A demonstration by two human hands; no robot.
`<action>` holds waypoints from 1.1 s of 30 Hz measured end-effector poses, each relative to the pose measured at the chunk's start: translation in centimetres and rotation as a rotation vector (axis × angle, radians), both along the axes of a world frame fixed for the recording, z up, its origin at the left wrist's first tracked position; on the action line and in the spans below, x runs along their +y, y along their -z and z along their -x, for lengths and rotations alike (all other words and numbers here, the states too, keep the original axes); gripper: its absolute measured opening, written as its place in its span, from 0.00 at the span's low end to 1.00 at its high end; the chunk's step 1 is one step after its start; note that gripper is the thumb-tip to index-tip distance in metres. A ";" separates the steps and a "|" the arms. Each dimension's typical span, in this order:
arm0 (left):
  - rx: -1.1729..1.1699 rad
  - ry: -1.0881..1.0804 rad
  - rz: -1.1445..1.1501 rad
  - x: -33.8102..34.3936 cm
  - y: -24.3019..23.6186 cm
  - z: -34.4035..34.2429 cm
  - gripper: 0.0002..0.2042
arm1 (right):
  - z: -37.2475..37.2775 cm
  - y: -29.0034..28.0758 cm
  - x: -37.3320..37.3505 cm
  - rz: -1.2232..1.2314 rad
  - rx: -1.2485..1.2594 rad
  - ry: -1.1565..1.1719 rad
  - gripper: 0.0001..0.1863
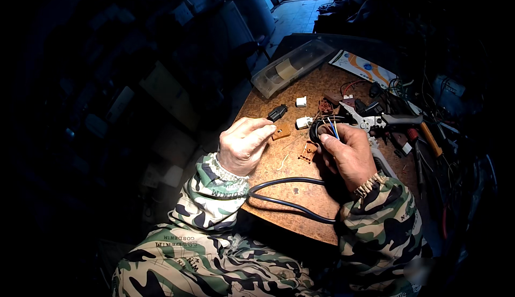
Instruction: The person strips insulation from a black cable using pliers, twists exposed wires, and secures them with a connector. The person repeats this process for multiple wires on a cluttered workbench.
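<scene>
My right hand [351, 155] is closed around the end of a black cable, from which thin blue, white and dark wires [335, 129] stick up past the thumb. The black cable [289, 179] loops over the near part of the table. My left hand [244, 144] is closed in a pinch, and whatever lies between its fingertips is hidden. Right by those fingertips are a small orange-brown block [281, 132] and a black plug-like connector [277, 113]. Between the hands lies a brown part with holes [308, 151].
Two white fittings [301, 102] lie beyond the hands. Wire strippers [370, 121] and a yellow-handled tool [431, 138] lie at the right among tangled wires. A clear plastic tray [263, 85] and a printed sheet [360, 66] are at the table's far end. The wooden table [279, 211] ends at the left.
</scene>
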State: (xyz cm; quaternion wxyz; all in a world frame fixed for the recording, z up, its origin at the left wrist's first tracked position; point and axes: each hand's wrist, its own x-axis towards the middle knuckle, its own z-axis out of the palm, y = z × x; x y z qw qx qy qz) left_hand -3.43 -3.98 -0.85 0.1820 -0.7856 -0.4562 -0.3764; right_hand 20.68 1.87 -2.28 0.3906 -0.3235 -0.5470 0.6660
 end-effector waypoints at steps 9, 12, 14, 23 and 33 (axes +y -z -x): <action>0.060 0.014 -0.025 0.1 0.0 -0.1 0.12 | 0.0 0.0 0.1 -0.001 -0.010 0.005 0.06; -0.005 -0.054 0.013 -1.7 -0.5 0.1 0.12 | 0.5 -0.2 -0.1 0.046 0.009 -0.010 0.06; -0.045 -0.138 0.012 -4.2 -0.9 0.8 0.12 | 0.9 -0.2 -0.3 0.087 0.015 -0.021 0.05; -0.135 -0.516 0.321 -19.5 0.2 1.6 0.09 | 0.4 0.6 0.2 0.059 -0.050 0.025 0.09; -0.284 -0.368 0.618 -22.1 6.1 -0.3 0.06 | -0.1 0.7 0.6 -0.085 -0.185 -0.002 0.15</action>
